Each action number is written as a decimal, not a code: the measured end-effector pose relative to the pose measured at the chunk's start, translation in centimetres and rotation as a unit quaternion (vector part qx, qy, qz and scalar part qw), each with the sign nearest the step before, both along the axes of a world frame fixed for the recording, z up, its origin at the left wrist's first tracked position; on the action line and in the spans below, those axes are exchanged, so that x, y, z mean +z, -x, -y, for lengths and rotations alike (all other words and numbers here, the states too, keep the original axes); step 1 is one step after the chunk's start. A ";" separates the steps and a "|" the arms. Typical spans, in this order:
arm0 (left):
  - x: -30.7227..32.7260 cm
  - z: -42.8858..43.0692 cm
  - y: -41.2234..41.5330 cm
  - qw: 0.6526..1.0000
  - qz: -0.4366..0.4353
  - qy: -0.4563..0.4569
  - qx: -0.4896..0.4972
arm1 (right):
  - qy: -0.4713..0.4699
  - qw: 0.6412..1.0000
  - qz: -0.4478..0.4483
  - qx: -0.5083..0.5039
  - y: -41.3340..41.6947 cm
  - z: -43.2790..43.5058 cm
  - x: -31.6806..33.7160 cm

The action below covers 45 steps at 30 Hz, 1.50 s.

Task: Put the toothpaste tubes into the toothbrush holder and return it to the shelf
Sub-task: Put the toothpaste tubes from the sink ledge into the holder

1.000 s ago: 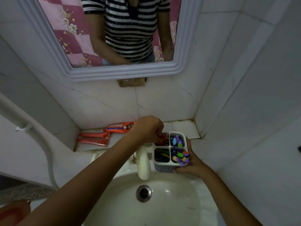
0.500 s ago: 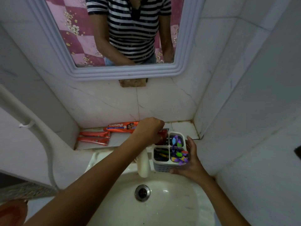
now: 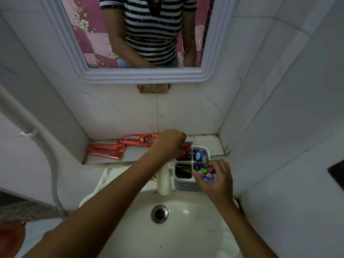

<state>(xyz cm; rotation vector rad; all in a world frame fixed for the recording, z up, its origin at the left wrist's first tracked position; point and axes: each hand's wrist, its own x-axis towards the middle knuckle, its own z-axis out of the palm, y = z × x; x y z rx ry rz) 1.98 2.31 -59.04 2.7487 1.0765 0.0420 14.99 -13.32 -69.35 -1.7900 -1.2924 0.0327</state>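
Observation:
A white four-compartment toothbrush holder (image 3: 186,186) stands on the basin's back rim, right of the tap. My left hand (image 3: 170,142) is closed on a red toothpaste tube (image 3: 185,148) whose end stands in the holder's back-left compartment. My right hand (image 3: 216,178) grips the holder's front right side, fingers over the purple and green toothbrushes (image 3: 203,170). On the tiled shelf (image 3: 206,143) lies a large orange toothpaste tube (image 3: 136,140), with two smaller orange tubes (image 3: 106,150) to its left.
A cream tap (image 3: 163,181) juts over the white basin (image 3: 186,229), whose drain (image 3: 159,213) is in the middle. A framed mirror (image 3: 145,75) hangs above. Tiled walls close in on the right and left. A white pipe (image 3: 28,127) runs down the left.
My right hand has moved from the holder's side up over its front right corner and the toothbrushes. The left hand stays on the red tube at the back-left compartment.

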 end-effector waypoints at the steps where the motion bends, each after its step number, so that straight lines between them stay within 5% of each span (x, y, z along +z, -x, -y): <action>1: -0.1 0.0 0.0 1.000 -0.005 0.009 0.002 | 0.009 0.999 0.035 0.004 -0.1 -0.2 0.2; 9: -0.1 -0.4 -0.3 0.992 -0.068 0.105 -0.005 | 0.085 0.992 0.076 0.047 -1.5 -0.7 1.7; 18: -0.4 -0.7 -0.3 0.995 -0.022 0.100 0.017 | -0.005 0.999 0.024 0.041 -1.1 -0.7 1.6; 26: 0.3 -0.5 0.0 0.985 -0.008 0.169 0.026 | -0.008 0.978 0.206 0.019 -1.6 0.1 2.0; 30: 0.7 -0.2 0.0 0.958 -0.062 0.278 0.015 | 0.034 0.982 0.183 -0.013 -1.5 0.1 2.7; 45: 1.2 0.6 -0.5 0.968 -0.112 0.224 -0.027 | -0.036 0.957 0.282 0.059 -2.3 -0.3 4.5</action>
